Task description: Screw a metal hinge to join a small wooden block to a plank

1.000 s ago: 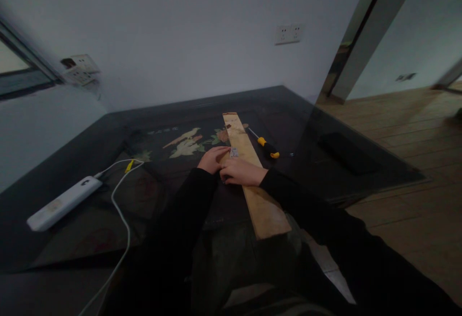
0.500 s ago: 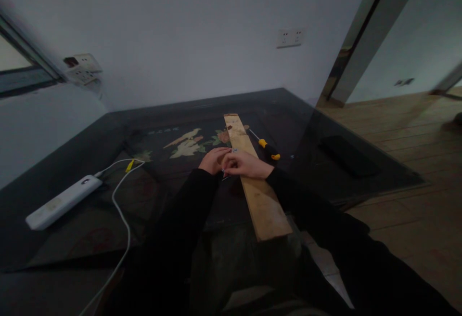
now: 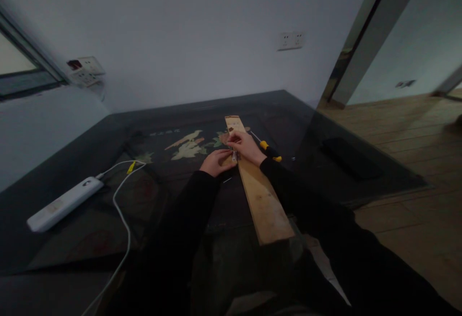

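Moved farther along the wooden plank (image 3: 262, 195) since a second ago: right hand (image 3: 246, 145), now resting on the plank's far stretch, fingers curled and pinched at something small and pale at the plank's left edge, too small to identify. Left hand (image 3: 215, 162) stayed just left of the plank, lying on the dark table (image 3: 119, 133) with fingertips touching that same small piece; whether its fingers grip it cannot be told. Both arms in black sleeves, reaching in from the near edge.

Plank lying flat, running from the near edge of the table, where its end overhangs, toward the far wall, slightly angled. Screwdriver (image 3: 269, 150) with a yellow and black handle lying just right of the plank, partly hidden behind the right wrist, shaft pointing far-left. Painted bird-and-flower inlay (image 3: 187, 143) on the tabletop left of the plank. White power strip (image 3: 65, 203) well apart at the near left, its white cable (image 3: 121, 210) looping toward the near edge. Wall socket (image 3: 290, 40) on the far wall; wooden floor (image 3: 415, 152) at right.
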`<state>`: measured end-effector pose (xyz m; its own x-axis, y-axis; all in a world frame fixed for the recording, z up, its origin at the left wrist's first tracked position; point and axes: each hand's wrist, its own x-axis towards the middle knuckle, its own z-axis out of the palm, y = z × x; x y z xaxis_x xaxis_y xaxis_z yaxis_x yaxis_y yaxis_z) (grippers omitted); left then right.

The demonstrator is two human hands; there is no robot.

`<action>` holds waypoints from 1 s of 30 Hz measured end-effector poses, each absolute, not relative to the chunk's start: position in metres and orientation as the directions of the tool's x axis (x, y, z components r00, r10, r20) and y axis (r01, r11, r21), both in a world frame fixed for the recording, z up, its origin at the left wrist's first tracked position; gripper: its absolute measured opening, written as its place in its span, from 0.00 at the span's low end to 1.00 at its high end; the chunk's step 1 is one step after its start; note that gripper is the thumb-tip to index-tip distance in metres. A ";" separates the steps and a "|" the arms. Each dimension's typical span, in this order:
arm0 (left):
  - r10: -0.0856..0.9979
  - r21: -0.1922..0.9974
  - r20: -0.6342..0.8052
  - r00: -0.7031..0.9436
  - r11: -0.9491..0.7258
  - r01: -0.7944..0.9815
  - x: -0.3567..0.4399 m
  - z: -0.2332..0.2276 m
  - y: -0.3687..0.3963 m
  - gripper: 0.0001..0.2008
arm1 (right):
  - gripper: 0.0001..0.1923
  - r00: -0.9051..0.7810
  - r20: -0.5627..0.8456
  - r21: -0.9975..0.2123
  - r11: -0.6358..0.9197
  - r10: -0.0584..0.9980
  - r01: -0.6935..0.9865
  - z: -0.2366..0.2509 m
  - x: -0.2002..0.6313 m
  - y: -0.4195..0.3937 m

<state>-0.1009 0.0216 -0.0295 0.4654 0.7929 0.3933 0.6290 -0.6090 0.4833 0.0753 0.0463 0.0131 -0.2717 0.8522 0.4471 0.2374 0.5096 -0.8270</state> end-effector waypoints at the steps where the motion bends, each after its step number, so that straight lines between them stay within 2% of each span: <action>1: 0.790 0.482 0.394 0.469 -0.612 0.627 -0.101 -0.030 0.022 0.26 | 0.05 -0.278 0.451 -0.806 0.521 0.848 0.281 0.010 0.075 0.046; 10: 0.811 0.485 0.405 0.423 -0.583 0.652 -0.102 -0.034 0.023 0.26 | 0.03 -0.348 0.459 -0.708 0.573 0.817 0.413 0.002 0.088 0.046; 17: 0.801 0.475 0.399 0.447 -0.597 0.646 -0.100 -0.029 0.022 0.25 | 0.05 -0.398 0.455 -0.579 0.604 0.797 0.548 0.002 0.088 0.045; 30: 0.800 0.464 0.391 0.456 -0.599 0.653 -0.100 -0.029 0.021 0.24 | 0.08 -0.496 0.425 -0.397 0.649 0.757 0.649 0.006 0.089 0.043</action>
<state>-0.0997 0.0214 -0.0289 0.4561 0.7996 0.3906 0.6529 -0.5989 0.4637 0.0886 0.0428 0.0057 -0.4965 0.7568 0.4253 0.6492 0.6489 -0.3968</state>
